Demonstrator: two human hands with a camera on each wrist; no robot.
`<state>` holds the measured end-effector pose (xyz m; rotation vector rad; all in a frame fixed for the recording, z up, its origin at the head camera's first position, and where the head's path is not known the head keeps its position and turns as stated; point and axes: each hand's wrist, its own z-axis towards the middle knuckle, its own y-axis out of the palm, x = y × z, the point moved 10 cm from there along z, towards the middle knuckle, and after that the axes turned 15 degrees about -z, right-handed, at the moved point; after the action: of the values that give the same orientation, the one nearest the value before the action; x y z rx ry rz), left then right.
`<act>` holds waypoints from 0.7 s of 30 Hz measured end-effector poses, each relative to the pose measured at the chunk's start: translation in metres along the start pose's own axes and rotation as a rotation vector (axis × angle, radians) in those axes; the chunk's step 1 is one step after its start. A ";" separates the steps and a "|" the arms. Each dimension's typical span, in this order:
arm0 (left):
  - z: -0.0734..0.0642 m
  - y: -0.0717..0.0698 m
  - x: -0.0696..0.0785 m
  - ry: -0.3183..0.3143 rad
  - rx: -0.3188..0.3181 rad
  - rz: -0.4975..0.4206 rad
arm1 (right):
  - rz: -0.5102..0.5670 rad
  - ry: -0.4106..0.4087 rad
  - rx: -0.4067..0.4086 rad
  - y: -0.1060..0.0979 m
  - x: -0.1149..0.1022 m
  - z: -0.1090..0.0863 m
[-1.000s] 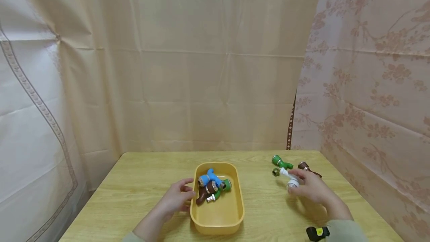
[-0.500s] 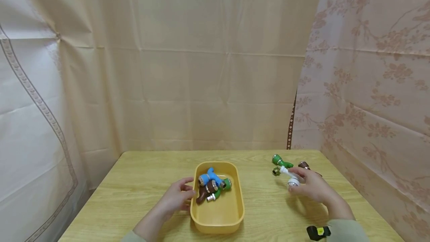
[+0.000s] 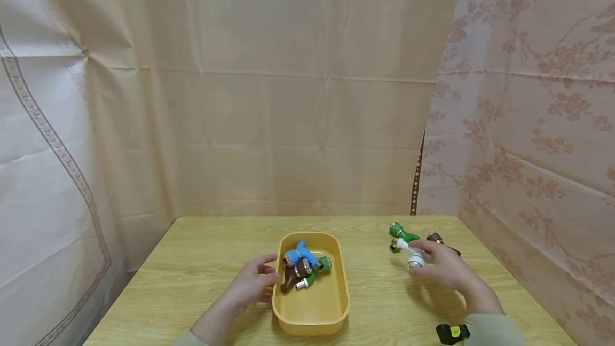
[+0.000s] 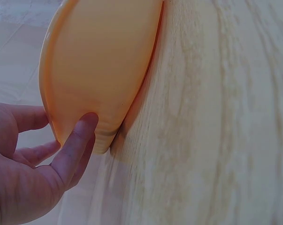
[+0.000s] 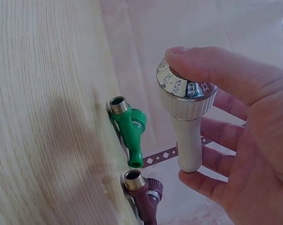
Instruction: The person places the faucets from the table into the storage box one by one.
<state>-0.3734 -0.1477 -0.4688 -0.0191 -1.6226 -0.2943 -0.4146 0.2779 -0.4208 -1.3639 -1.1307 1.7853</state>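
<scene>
A white tap (image 5: 190, 126) is held in my right hand (image 3: 447, 267), the thumb across its chrome-topped knob and the fingers along its far side. In the head view it is over the right part of the table. Just beyond lie a green tap (image 3: 405, 234) and a dark brown tap (image 3: 434, 237), the brown one partly hidden by the hand. My left hand (image 3: 252, 280) rests its loosely spread fingers against the outside of a yellow tub (image 3: 312, 327). Inside the tub, a blue tap (image 3: 304, 253), a brown tap (image 3: 290, 277) and a green tap (image 3: 324, 265) are piled together.
The wooden table (image 3: 216, 239) carries everything. A beige curtain (image 3: 298, 122) hangs behind it and a flowered cloth (image 3: 538, 138) on the right. A black strap piece with a yellow mark (image 3: 454, 332) is at the right sleeve.
The white tap has turned and shifted slightly left in my right hand. My left hand and the tub look the same.
</scene>
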 end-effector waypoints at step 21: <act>0.001 -0.001 -0.001 -0.007 0.007 0.006 | -0.046 -0.051 0.017 -0.005 -0.016 0.010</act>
<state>-0.3745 -0.1485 -0.4698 -0.0196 -1.6302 -0.2849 -0.4196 0.2637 -0.4080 -1.2787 -1.1626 1.8021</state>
